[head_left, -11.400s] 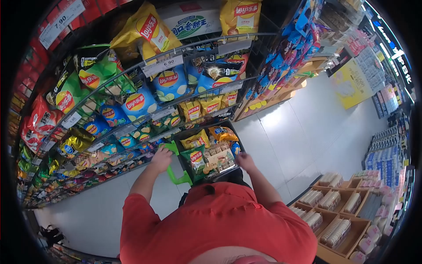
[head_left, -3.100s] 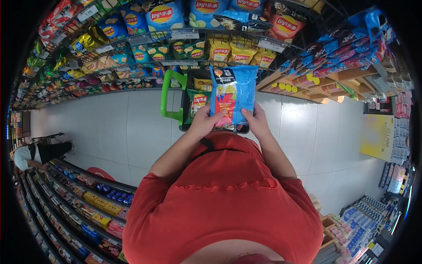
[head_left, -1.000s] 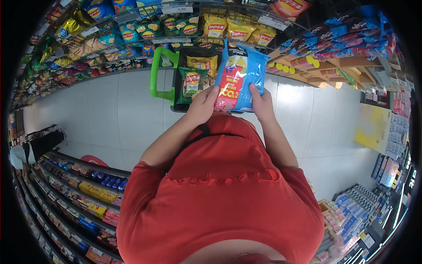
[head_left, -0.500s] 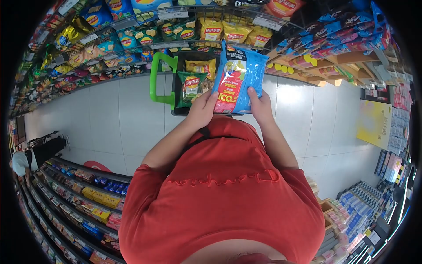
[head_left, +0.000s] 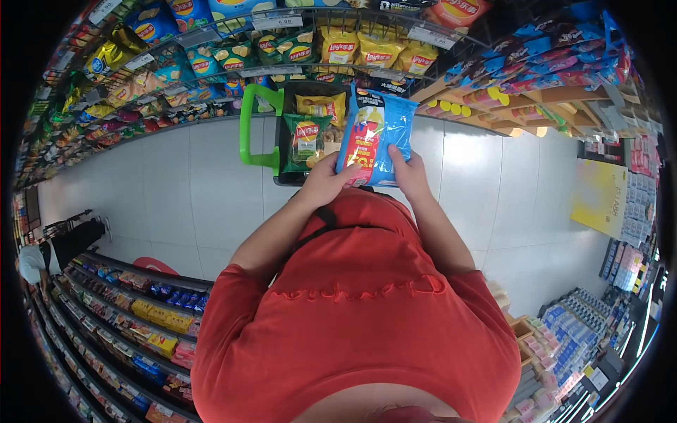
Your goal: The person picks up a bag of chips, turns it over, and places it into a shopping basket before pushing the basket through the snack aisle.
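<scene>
A large blue bag of chips with a red and black printed panel is held up between my two hands. My left hand grips its lower left corner, thumb lying over the front. On the other side my right hand pinches the lower right edge with the thumb on top. Behind and partly under the bag is a dark shopping basket with a green handle. Inside it lie a green chip bag and a yellow chip bag; the basket's right part is hidden.
Wire racks of chip bags run across the front. Wooden shelves with snacks stand at the right, near a yellow box. Low snack shelves are at the lower left, with a person beside them. Pale floor tiles lie around.
The blue bag has come slightly lower and tilted, its top dropping toward me. My left hand has shifted a little right with it, and my right hand has moved slightly left.
</scene>
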Motion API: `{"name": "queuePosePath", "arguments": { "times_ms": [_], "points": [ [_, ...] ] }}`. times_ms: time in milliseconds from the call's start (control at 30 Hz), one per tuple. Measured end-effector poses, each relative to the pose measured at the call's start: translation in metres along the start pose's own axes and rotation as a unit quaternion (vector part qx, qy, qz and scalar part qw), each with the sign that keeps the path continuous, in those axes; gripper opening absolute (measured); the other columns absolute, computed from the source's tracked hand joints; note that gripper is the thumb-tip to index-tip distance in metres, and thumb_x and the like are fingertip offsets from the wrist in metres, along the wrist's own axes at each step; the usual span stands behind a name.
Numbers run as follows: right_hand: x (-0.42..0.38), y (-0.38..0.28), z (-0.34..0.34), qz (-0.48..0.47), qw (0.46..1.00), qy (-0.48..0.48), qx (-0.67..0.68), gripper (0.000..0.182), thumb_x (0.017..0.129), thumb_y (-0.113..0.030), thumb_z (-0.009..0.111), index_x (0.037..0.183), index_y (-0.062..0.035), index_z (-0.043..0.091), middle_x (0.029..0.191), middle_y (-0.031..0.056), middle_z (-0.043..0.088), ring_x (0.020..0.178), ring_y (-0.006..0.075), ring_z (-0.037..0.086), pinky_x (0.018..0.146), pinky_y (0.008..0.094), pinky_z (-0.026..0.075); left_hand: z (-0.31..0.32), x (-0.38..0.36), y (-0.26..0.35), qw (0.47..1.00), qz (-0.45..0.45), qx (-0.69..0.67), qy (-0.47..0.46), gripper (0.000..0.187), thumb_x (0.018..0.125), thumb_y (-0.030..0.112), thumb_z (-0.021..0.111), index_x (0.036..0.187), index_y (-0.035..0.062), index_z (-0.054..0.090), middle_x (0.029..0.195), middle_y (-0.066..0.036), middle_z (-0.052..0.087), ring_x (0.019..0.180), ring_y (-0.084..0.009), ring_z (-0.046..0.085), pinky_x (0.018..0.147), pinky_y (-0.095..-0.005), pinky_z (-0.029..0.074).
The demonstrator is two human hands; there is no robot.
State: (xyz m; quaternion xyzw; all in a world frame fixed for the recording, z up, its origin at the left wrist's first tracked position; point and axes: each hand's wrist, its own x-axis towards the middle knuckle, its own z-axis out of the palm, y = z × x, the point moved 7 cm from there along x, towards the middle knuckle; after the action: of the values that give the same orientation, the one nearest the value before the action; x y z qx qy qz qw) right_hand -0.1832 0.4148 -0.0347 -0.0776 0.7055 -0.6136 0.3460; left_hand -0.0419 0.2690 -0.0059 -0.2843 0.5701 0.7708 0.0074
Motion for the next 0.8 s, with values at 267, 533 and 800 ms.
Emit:
{"name": "queuePosePath", "arguments": {
  "times_ms": [267, 533, 800],
  "points": [
    [-0.002, 0.016, -0.006, 0.029, 0.999, -0.001, -0.032, 0.051, 0.095, -0.041, 0.067, 0.110, 0.0077, 0.067, 0.096, 0.0137, 0.073, 0.083, 0.0151, 0.067, 0.075, 0.0294, 0.054, 0.000, 0.007, -0.025, 0.999, -0.007, 0.030, -0.021, 0.041, 0.096, 0.028, 0.069, 0.122, -0.0015, 0.058, 0.096, -0.007, 0.070, 0.081, -0.0100, 0.064, 0.075, -0.0265, 0.053],
    [-0.004, 0.009, -0.008, 0.030, 0.999, -0.009, -0.042, 0.051, 0.095, -0.041, 0.068, 0.110, 0.0077, 0.067, 0.096, 0.0140, 0.073, 0.084, 0.0152, 0.068, 0.076, 0.0297, 0.054, 0.004, 0.008, -0.026, 0.999, -0.028, 0.001, -0.018, 0.043, 0.096, 0.029, 0.068, 0.125, -0.0020, 0.056, 0.103, -0.010, 0.070, 0.086, -0.0129, 0.068, 0.075, -0.0284, 0.056],
    [-0.007, 0.001, -0.010, 0.011, 0.998, -0.010, -0.069, 0.051, 0.093, -0.039, 0.071, 0.110, 0.0080, 0.067, 0.094, 0.0145, 0.073, 0.082, 0.0158, 0.068, 0.073, 0.0299, 0.055, 0.003, 0.008, -0.035, 0.999, -0.035, -0.007, -0.038, 0.046, 0.098, 0.032, 0.064, 0.129, -0.0004, 0.053, 0.110, -0.010, 0.068, 0.087, -0.0147, 0.069, 0.075, -0.0285, 0.055]
  ]
}}
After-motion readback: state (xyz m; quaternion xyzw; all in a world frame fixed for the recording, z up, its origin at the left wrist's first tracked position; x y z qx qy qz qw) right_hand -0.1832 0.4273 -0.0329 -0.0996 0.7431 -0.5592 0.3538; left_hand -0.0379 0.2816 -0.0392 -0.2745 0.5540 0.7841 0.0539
